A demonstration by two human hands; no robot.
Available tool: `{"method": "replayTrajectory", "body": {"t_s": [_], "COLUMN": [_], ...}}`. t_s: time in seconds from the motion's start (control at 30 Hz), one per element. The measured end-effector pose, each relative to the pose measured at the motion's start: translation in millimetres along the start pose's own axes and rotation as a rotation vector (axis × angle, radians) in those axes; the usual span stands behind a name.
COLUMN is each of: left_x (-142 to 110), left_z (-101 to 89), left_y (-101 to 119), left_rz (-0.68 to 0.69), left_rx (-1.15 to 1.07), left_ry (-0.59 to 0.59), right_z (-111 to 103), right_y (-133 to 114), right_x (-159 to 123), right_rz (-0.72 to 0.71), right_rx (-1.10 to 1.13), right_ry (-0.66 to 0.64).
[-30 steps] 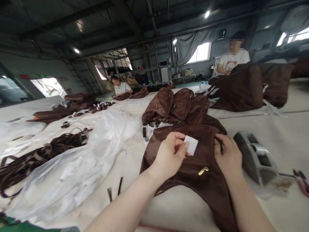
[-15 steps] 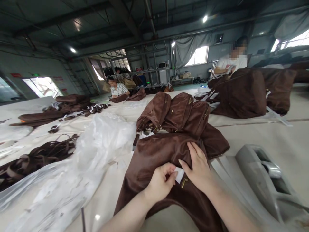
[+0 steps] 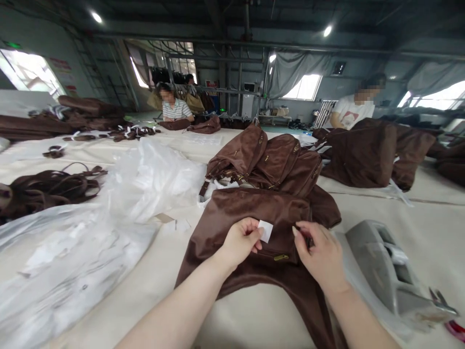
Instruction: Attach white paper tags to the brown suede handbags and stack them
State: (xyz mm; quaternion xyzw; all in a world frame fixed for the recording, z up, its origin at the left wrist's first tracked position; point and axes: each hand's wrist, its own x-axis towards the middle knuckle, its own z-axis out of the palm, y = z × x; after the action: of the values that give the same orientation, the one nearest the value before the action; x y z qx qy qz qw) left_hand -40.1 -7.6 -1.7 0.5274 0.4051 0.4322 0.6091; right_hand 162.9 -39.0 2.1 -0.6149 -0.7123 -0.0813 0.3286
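Observation:
A dark brown leather bag (image 3: 214, 242) lies flat before me on the pale table, its strap end curving toward me. Between the thumb and fingers of my left hand (image 3: 241, 240) is a small white paper slip (image 3: 266, 231), held over the bag's front. My right hand (image 3: 321, 252) is at the bag's right side, fingers curled and thumb close to the index fingertip; whatever may be between them is too small to make out. Below the paper slip, a brass zipper pull (image 3: 281, 257) lies on the bag's zipper.
More brown bags (image 3: 279, 162) lie stacked behind. A grey tape dispenser (image 3: 385, 266) stands right, near red-handled scissors (image 3: 456, 332). Clear plastic wrapping (image 3: 152, 169) and dark straps (image 3: 54, 189) cover the left. Two people (image 3: 176, 109) work across the table.
My left hand has lifted the paper slip slightly. My right hand has come off the bag's front, moved right and curled its fingers. The view has shifted right.

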Motion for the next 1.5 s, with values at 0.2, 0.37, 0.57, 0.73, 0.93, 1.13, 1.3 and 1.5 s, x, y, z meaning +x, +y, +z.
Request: {"method": "replayTrajectory", "body": {"t_s": [0.2, 0.37, 0.57, 0.73, 0.93, 1.13, 1.3, 1.5], "left_x": [2, -1, -10, -13, -14, -14, -14, -15], "left_z": [-1.3, -3.0, -4.6, 3.7, 12.8, 11.2, 11.0, 13.2], "left_y": [0, -4, -5, -4, -9, -12, -13, -16], "left_rz": [-0.027, -0.06, -0.088, -0.083, -0.039, -0.028, -0.013, -0.014], "left_rx": [-0.002, 0.24, 0.704, 0.735, 0.737, 0.777, 0.796, 0.765], "left_ry": [0.002, -0.175, -0.271, -0.287, -0.212, -0.213, -0.23, -0.212], "right_z": [-5, -10, -6, -3, 0, 3, -2, -1], "right_y": [-19, -22, -22, -22, -13, -11, -11, -6], "right_x": [-13, -17, -17, -22, -22, -23, -24, -24], "right_rz": [-0.067, -0.069, 0.008, 0.068, 0.047, 0.064, 0.081, 0.039], "right_rx": [-0.089, -0.026, -0.053, -0.262, -0.183, -0.098, -0.129, -0.043], "right_ry": [-0.631, -0.775, -0.763, -0.712, -0.704, -0.674, -0.703, -0.75]}}
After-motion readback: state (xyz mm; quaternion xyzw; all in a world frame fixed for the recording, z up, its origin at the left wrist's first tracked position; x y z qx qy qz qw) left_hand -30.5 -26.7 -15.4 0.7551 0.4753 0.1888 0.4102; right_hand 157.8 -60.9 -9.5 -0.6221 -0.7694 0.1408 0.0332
